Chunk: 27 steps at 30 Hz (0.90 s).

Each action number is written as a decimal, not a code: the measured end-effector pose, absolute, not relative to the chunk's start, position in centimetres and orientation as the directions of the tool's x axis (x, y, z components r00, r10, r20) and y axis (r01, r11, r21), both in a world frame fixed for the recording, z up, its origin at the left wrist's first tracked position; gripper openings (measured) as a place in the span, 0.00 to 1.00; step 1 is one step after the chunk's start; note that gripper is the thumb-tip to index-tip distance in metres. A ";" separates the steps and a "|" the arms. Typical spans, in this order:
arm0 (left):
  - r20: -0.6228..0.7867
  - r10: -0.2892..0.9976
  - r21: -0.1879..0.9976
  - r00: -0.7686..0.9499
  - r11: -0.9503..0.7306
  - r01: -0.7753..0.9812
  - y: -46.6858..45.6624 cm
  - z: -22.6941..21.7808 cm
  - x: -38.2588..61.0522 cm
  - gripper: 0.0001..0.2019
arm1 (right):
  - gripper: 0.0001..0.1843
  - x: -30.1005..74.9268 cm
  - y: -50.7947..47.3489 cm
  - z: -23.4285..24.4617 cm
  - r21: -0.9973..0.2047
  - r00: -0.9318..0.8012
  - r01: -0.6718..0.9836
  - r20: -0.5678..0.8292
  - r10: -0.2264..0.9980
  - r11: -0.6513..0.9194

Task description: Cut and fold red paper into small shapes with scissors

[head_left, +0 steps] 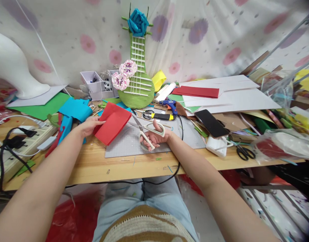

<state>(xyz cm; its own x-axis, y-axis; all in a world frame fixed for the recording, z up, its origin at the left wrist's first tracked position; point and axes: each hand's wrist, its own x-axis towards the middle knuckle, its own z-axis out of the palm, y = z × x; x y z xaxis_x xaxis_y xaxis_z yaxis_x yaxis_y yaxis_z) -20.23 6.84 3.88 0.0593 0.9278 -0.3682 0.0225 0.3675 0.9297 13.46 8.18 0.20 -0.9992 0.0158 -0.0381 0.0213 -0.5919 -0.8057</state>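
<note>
My left hand (90,125) pinches the left edge of a folded sheet of red paper (113,123), held tilted above the grey cutting mat (129,146). My right hand (154,137) has its thumb and fingers through the loops of white-handled scissors (146,134). The blades are parted and point left, by the paper's right edge; whether they touch it I cannot tell. Behind the scissors lie a yellow-and-black utility knife (162,116), a small pair of dark scissors (147,112) and a blue glue gun (170,105).
A green guitar-shaped craft (136,90) with a blue paper flower (138,23) stands at the back. Right are a phone (211,123), black scissors (245,153), white boards (232,95) and a red strip (196,91). A power strip (26,144) and blue paper (76,109) lie left.
</note>
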 end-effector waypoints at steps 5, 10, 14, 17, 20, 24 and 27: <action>-0.399 0.913 0.917 0.091 0.399 0.017 6.8 3.8 -19.9 0.21 | 0.51 13.3 8.3 0.1 -0.805 -1.000 -0.009 -0.006 0.024 -0.594; -0.386 0.917 0.922 0.106 0.386 0.017 6.5 4.1 -18.8 0.24 | 0.50 13.3 8.3 0.2 -0.806 -0.997 -0.062 0.028 0.066 -0.588; -0.381 0.918 0.925 0.114 0.379 0.037 6.4 4.3 -18.0 0.26 | 0.47 13.4 8.4 0.3 -0.809 -0.993 -0.094 0.033 0.114 -0.581; -0.375 0.919 0.927 0.120 0.372 0.042 6.5 4.3 -17.9 0.26 | 0.46 13.4 8.2 0.4 -0.813 -0.988 -0.109 0.025 0.152 -0.571; -0.360 0.927 0.933 0.108 0.359 0.032 6.6 4.3 -17.9 0.26 | 0.46 13.4 7.9 0.5 -0.816 -0.975 -0.157 0.039 0.217 -0.557; -0.336 0.937 0.941 0.099 0.338 0.003 6.6 4.0 -18.0 0.25 | 0.43 13.3 7.7 0.5 -0.809 -0.961 -0.197 0.046 0.274 -0.554; -0.314 0.944 0.949 0.099 0.316 -0.004 6.7 3.8 -18.1 0.25 | 0.41 13.4 7.8 0.2 -0.802 -0.961 -0.180 0.019 0.276 -0.570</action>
<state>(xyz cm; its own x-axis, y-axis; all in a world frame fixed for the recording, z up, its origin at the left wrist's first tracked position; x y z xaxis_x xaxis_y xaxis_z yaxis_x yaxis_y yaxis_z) -18.11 6.68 3.79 0.0986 0.9441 -0.3144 -0.0036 0.3163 0.9487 13.44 7.79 0.24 -0.9609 0.2761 0.0190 -0.1795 -0.5698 -0.8020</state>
